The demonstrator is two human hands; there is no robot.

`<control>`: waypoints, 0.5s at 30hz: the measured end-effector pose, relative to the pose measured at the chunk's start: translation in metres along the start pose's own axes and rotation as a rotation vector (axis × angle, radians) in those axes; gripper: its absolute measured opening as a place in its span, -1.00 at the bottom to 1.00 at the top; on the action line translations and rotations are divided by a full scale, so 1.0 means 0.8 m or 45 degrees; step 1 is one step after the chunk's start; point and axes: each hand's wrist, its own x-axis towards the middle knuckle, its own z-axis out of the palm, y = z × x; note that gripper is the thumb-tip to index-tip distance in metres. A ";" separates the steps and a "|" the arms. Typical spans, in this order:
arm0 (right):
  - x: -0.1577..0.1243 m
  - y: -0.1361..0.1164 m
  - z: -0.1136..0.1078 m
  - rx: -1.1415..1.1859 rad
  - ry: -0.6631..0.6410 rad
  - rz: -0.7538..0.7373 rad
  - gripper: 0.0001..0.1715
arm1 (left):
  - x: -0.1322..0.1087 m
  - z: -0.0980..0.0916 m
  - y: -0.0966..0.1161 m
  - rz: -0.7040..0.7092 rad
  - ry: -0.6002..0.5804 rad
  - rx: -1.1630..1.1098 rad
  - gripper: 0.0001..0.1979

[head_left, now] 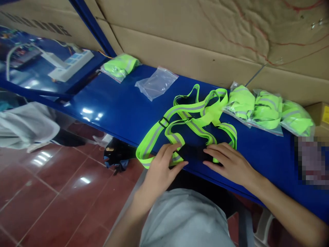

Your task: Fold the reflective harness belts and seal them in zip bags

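A neon yellow-green reflective harness (189, 109) with grey stripes and black buckles lies loosely looped on the blue table. At the table's front edge, my left hand (163, 167) pinches the left end of the harness's black band (195, 153), thumb below and fingers above. My right hand (228, 162) grips the band's other end in the same way. Between the two hands the black piece is spread flat. One loop of the strap hangs over the edge beside my left wrist.
Bagged harnesses (267, 109) sit along the back right, another bag (120, 66) at the back left. A clear plastic bag (157, 83) lies between. A power strip (71, 65) is far left. Cardboard (164, 48) lines the back. A person's grey sleeve (28, 125) shows at left.
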 end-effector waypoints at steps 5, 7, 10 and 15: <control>0.003 -0.001 -0.001 0.045 0.009 0.027 -0.60 | 0.000 0.001 0.003 0.045 -0.016 0.046 -0.50; 0.003 -0.001 -0.008 0.102 0.002 0.040 -0.59 | 0.001 -0.001 0.002 0.071 -0.002 0.046 -0.56; -0.003 0.004 -0.027 0.139 0.142 0.220 -0.69 | 0.004 -0.013 0.002 0.096 0.053 -0.028 -0.73; -0.013 0.038 -0.068 -0.072 0.802 0.849 -0.65 | 0.033 -0.067 0.005 0.177 0.514 -0.067 -0.87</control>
